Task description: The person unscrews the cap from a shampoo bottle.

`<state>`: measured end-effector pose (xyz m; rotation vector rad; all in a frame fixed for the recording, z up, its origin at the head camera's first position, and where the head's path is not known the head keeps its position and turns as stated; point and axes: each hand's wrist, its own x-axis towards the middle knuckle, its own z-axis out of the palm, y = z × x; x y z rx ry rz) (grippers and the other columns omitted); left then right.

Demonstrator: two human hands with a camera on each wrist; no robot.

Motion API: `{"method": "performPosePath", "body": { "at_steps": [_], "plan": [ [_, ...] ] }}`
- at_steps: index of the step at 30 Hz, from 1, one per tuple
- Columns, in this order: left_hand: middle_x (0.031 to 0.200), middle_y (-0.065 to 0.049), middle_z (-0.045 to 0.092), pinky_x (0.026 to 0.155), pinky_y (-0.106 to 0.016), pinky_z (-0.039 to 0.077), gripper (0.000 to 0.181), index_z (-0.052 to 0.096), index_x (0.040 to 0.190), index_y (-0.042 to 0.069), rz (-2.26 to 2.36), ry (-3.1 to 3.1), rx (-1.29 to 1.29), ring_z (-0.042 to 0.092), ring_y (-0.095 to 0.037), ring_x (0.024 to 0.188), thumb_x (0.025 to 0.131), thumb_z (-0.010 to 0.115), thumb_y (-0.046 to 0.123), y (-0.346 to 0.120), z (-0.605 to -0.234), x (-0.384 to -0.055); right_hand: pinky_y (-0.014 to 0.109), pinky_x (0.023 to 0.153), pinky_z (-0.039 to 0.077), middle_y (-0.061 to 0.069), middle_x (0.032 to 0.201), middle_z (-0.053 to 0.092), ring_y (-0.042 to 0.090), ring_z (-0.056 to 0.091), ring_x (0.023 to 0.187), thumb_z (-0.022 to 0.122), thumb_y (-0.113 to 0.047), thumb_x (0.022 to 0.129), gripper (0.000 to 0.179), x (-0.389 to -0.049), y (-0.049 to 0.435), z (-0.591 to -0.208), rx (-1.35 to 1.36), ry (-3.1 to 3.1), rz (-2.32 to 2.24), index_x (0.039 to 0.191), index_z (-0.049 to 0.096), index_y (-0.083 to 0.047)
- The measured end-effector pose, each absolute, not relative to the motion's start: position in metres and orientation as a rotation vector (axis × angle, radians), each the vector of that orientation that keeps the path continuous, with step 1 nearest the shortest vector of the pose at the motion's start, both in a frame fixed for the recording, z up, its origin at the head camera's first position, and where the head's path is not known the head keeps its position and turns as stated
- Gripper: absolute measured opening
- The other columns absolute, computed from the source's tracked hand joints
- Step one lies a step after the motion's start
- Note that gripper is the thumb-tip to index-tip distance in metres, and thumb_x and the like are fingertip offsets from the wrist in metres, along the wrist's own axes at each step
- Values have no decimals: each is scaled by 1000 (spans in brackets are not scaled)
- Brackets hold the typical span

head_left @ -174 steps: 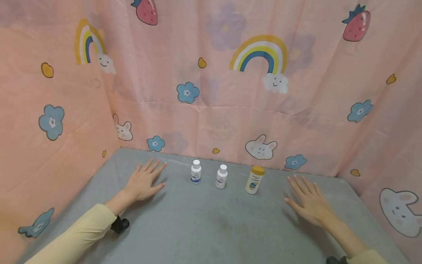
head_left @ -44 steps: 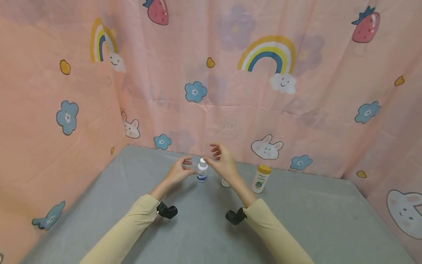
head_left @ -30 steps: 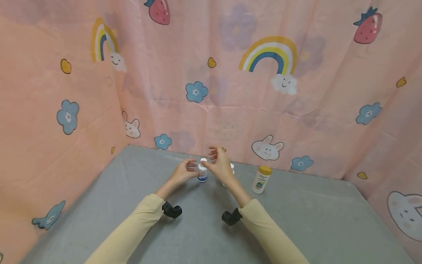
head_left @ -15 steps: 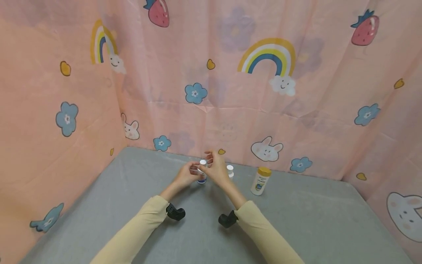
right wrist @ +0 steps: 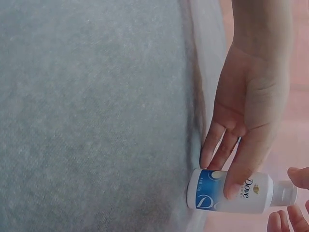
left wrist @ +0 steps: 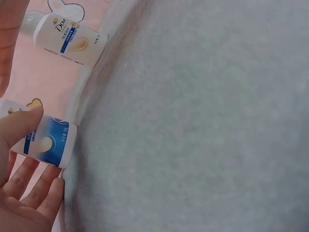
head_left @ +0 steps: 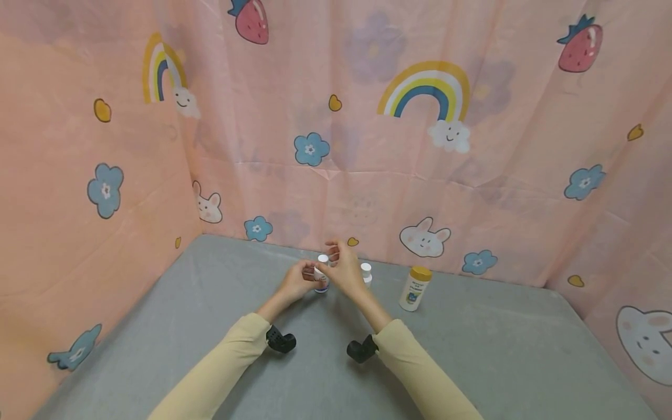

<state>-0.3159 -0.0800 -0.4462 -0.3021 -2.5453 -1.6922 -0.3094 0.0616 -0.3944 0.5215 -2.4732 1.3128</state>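
My left hand [head_left: 295,281] grips a small white Dove bottle [right wrist: 253,195] with a blue lower label, thumb on its front and fingers behind. The bottle stands upright on the table. My right hand [head_left: 346,272] is held around its white cap [head_left: 322,258], thumb on one side and fingers on the other. In the right wrist view, small gaps show between those fingertips and the cap. A second white Dove bottle [left wrist: 72,39] stands to the right, partly hidden behind my right hand in the head view. Farther right is a cream bottle with a yellow cap [head_left: 415,289].
The grey-covered table [head_left: 504,350] ends at a pink patterned curtain [head_left: 362,192] close behind the bottles. Another curtain side hangs along the left. Black wrist cameras [head_left: 280,340] sit under both forearms.
Both hands, earlier spread flat on the table at either side, have come together at the leftmost bottle. Over the last second my left hand slid right and took hold of it.
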Motion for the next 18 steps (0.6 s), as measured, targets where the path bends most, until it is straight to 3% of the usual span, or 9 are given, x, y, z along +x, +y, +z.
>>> {"method": "performPosePath", "body": {
  "at_steps": [18],
  "plan": [
    [103,-17,67,80,-39,56,47,61,114,-1,-1667,-2470,-314,67,-27,91,75,81,11,-87,-447,-315,39,79,56,17,99,66,29,65,87,75,-8,81,35,-312,63,-396,524,-2456,1302,112,63,-1]
  ]
}}
